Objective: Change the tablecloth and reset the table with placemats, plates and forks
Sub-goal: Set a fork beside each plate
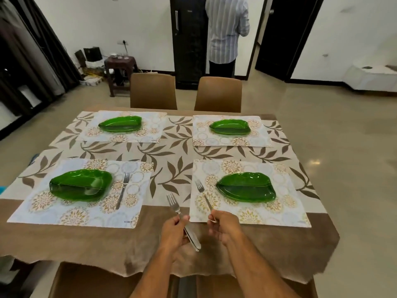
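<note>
A leaf-patterned tablecloth (171,151) covers the table. Several floral placemats lie on it, each bearing a green leaf-shaped plate: near left (80,187), near right (247,187), far left (120,124), far right (229,127). One fork (122,190) rests on the near left placemat (43,209) beside its plate. My left hand (174,233) grips forks (178,214) by the handles, tines pointing away. My right hand (223,224) pinches the handle end of another fork (203,194) that lies on the near right placemat (279,214), left of the plate.
Two brown chairs (153,91) stand at the far side, and chair backs (90,280) sit just below me. A person in a striped shirt (225,29) stands by a dark cabinet beyond the table. A small brown stool (120,67) stands at the back left.
</note>
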{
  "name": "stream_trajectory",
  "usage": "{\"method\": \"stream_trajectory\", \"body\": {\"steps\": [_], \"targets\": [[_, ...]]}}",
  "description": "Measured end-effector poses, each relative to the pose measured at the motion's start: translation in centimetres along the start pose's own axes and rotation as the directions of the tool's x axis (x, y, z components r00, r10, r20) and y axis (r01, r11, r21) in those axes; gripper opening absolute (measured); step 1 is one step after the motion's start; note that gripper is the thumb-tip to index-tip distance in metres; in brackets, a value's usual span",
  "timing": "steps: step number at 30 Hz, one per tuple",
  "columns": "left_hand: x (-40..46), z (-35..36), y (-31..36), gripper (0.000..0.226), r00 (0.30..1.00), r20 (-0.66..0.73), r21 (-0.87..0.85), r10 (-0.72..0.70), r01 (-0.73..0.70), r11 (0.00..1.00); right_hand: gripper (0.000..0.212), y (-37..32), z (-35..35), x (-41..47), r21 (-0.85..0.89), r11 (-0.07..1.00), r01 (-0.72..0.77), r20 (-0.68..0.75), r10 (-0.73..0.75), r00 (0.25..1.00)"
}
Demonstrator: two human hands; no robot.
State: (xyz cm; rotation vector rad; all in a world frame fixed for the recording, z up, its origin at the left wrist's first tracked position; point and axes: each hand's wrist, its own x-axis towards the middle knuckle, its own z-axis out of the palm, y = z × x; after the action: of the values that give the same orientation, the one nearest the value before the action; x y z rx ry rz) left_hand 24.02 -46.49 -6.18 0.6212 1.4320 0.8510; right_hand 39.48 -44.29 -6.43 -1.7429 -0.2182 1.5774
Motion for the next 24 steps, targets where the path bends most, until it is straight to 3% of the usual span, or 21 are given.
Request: {"method": "stream_trajectory", "body": {"steps": [3,7,13,15,19,21,24], "targets": [[1.9,0.5,-0.1,0.017,1.000,-0.005,0.012,-0.006,0.006,1.000,0.015,-1.1,1.4,4.5,0.066,0.997,-0.035,-0.107,0.042,0.993],[3.8,1.4,-0.1,0.018,1.000,0.007,0.007,-0.007,0.007,1.000,0.014,-2.2,3.0,8.5,0.108,0.992,-0.063,-0.130,0.077,0.989],[5.5,2.3,0.7,0.015,1.000,-0.014,-0.009,-0.022,0.022,1.000,0.016,-2.6,4.3,11.7,0.003,1.000,0.014,-0.171,-0.013,0.985],[5.6,2.6,0.9,0.013,1.000,-0.012,-0.012,-0.023,0.023,1.000,0.020,-2.4,4.0,12.3,-0.140,0.988,0.059,-0.150,-0.080,0.985],[5.4,3.1,1.4,0.013,1.000,0.008,-0.011,-0.021,0.021,1.000,0.012,-2.2,3.2,11.5,-0.257,0.953,0.161,-0.040,-0.177,0.983],[5.4,3.2,1.6,0.013,1.000,0.013,-0.003,-0.010,0.010,1.000,0.007,-2.4,3.4,11.0,-0.341,0.916,0.211,-0.055,-0.244,0.968],[5.2,3.2,1.7,0.014,1.000,0.020,0.016,0.008,-0.008,1.000,0.007,-2.6,3.5,8.5,-0.286,0.921,0.263,0.002,-0.274,0.962]]}}
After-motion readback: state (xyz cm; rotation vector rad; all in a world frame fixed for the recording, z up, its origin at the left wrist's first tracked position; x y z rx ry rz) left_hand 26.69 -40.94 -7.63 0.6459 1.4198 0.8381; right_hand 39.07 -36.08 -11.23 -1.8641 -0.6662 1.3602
